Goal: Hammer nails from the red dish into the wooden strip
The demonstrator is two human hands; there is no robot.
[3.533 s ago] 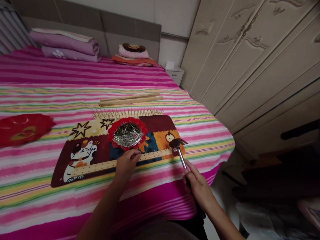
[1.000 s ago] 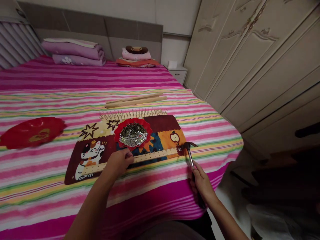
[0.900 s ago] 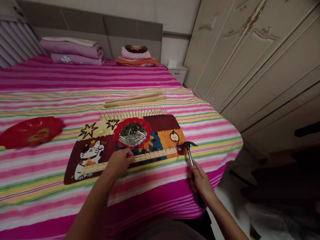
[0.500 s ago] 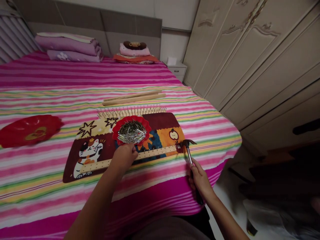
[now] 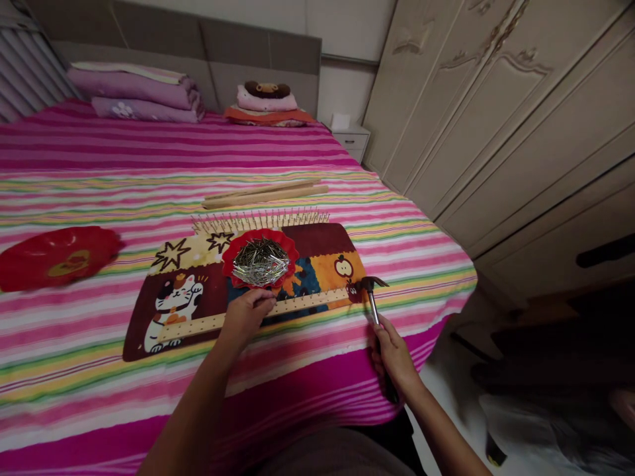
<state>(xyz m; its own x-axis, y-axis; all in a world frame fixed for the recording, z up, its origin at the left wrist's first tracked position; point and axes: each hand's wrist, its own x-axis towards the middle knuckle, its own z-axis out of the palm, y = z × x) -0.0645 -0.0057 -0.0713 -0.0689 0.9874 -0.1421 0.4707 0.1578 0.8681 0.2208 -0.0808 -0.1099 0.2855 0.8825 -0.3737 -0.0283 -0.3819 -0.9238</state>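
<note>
My left hand (image 5: 247,315) rests over a long wooden strip with a row of holes (image 5: 302,303), its fingers pinched together on something I cannot make out. Just beyond it sits a red dish (image 5: 260,258) heaped with silver nails. My right hand (image 5: 393,357) grips the handle of a small hammer (image 5: 372,299), whose head lies at the strip's right end. Both strip and dish lie on a patchwork mat with a cat picture (image 5: 178,301).
A second wooden strip with nails standing in it (image 5: 260,220) lies behind the dish, and bare wooden slats (image 5: 265,194) farther back. A red plate (image 5: 54,254) lies at the left. The striped bed (image 5: 99,172) ends near a wardrobe (image 5: 496,112) on the right.
My left hand went up to the nail dish and came back down to the strip. The hammer head stayed near the strip's right end. The camera shifted slightly.
</note>
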